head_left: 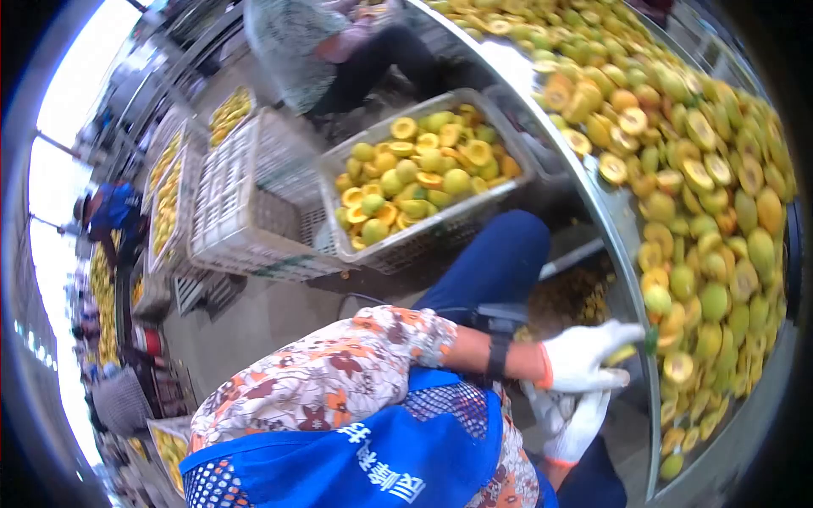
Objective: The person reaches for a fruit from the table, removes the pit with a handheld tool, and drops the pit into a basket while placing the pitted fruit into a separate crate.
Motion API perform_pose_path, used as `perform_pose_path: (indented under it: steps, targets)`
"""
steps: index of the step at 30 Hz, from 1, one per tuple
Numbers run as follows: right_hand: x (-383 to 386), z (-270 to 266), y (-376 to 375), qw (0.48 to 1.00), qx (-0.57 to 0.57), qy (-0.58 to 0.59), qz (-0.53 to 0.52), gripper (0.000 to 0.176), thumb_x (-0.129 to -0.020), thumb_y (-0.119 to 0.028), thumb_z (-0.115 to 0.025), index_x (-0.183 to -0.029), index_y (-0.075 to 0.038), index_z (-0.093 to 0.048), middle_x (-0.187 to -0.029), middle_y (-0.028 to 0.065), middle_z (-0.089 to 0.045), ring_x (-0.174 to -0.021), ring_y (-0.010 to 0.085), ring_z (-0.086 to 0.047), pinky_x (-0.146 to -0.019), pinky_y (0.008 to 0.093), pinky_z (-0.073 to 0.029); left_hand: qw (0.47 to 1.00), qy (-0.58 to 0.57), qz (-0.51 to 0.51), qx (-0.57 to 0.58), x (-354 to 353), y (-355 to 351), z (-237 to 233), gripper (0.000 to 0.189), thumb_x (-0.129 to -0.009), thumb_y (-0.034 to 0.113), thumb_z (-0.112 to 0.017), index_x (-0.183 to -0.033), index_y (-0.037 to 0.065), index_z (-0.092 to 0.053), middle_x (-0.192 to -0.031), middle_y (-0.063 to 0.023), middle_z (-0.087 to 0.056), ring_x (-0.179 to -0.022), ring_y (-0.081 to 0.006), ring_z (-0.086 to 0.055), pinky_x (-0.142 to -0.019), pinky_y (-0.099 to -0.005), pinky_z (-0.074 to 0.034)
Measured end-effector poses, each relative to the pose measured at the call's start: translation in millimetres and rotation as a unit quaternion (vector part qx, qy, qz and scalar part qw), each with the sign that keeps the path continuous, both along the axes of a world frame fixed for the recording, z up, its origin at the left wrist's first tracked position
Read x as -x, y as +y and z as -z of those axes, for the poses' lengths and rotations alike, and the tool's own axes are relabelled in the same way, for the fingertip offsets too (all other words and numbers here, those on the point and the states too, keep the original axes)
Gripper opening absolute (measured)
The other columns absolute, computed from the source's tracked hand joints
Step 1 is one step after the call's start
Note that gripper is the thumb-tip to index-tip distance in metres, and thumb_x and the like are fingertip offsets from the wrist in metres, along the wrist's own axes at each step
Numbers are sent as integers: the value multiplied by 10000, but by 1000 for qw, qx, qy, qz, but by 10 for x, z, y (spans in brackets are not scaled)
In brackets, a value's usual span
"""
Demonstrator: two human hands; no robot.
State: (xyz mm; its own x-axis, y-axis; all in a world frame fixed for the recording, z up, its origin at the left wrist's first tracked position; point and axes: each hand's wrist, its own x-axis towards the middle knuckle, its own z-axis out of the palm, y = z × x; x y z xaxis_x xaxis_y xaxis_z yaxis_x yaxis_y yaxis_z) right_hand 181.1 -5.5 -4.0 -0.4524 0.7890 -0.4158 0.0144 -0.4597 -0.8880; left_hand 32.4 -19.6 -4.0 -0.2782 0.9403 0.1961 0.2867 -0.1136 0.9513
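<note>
My left hand [584, 356], in a white glove with a dark band on the wrist, is near the metal edge of the table. Its index finger points toward the rim, and a yellow-green piece of fruit [622, 355] shows between finger and thumb. Just below it, my right hand [580, 427] is also gloved in white, its fingers curled up close against the left. What the right hand holds, if anything, is hidden. Many yellow-green apricot-like fruits [711, 296], whole and halved, cover the table in front of both hands.
The table's metal rim [622, 254] curves past my hands. A pale crate [339, 229] of halved fruit stands beside my knee [508, 245], next to stacked white crates [224, 199]. One person [296, 59] sits at the table; another in blue [118, 212] is farther off.
</note>
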Motion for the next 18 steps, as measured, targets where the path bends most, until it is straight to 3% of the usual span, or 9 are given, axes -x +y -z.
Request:
perform_pose_path:
  steps: [1, 3, 4, 7, 8, 10, 11, 17, 18]
  targets:
    - [65, 71, -25, 998, -35, -22, 42, 326, -1082, -329, -442, -1336, -129, -480, -886, 22, -598, -675, 104, -585, -498, 315, -473, 1000, -5, -10, 10, -13, -10, 6, 565, -936, 362, -623, -1397, 75, -464, -1270, -227, -563, -1099, -427, -616, -921, -455, -514]
    - [79, -275, -93, 994, 94, -54, -22, 349, -1092, -406, -374, -1243, -113, -489, -658, -12, -475, -456, 111, -464, -423, 324, -392, 999, -12, -16, 49, 8, -10, 25, 412, -958, 355, -595, -1266, 88, -533, -1129, -217, -632, -1001, -425, -645, -847, -465, -524]
    - [108, -291, -163, 994, 90, -50, -37, 349, -1092, -406, -374, -1243, -113, -489, -658, -12, -475, -456, 111, -464, -423, 324, -392, 996, -58, -8, 65, 21, 11, 51, 360, -969, 357, -579, -1213, 93, -549, -1041, -211, -650, -952, -423, -654, -821, -471, -524]
    - [4, -226, -224, 989, 131, -18, 74, 440, -1074, -454, -421, -1347, -128, -533, -858, -35, -566, -639, 77, -556, -505, 291, -454, 997, -49, -36, 39, 7, -48, 75, 295, -983, 367, -555, -1088, 91, -567, -865, -209, -667, -836, -436, -658, -740, -488, -524]
    - [-181, -94, -128, 975, 184, 122, -26, 427, -1070, -390, -437, -1358, -90, -535, -1002, 38, -580, -807, 149, -569, -671, 320, -467, 998, -23, -35, 45, 25, -71, 45, 296, -981, 367, -559, -1075, 87, -565, -858, -210, -667, -824, -441, -656, -731, -496, -522]
    - [-307, 14, 8, 852, 283, 381, -220, 409, -1064, -263, -471, -1381, -14, -538, -1290, 185, -607, -1144, 293, -597, -1002, 377, -495, 997, 10, -30, 67, 65, -93, -22, 318, -973, 383, -566, -1047, 74, -561, -848, -223, -671, -815, -451, -655, -722, -515, -517]
    - [-248, 4, 13, 848, 285, 380, -234, 409, -1064, -263, -471, -1381, -14, -538, -1290, 185, -607, -1144, 293, -597, -1002, 377, -495, 991, 25, -11, 128, 113, -112, -119, 362, -974, 412, -547, -1070, 64, -583, -857, -238, -676, -837, -461, -654, -739, -522, -516]
    - [118, -575, -364, 956, 288, -20, -51, 307, -1070, -405, -464, -1050, -134, -609, -654, -41, -488, -471, 107, -414, -407, 266, -357, 992, 66, -26, 101, 151, -271, -25, 400, -982, 414, -512, -1117, 49, -604, -870, -256, -679, -840, -469, -649, -754, -528, -517]
    - [114, -576, -393, 956, 285, -21, -59, 307, -1070, -405, -464, -1050, -134, -609, -654, -41, -488, -471, 107, -414, -407, 266, -357, 992, 66, -35, 99, 155, -284, -10, 400, -982, 414, -512, -1117, 49, -604, -870, -256, -679, -840, -469, -649, -754, -528, -517]
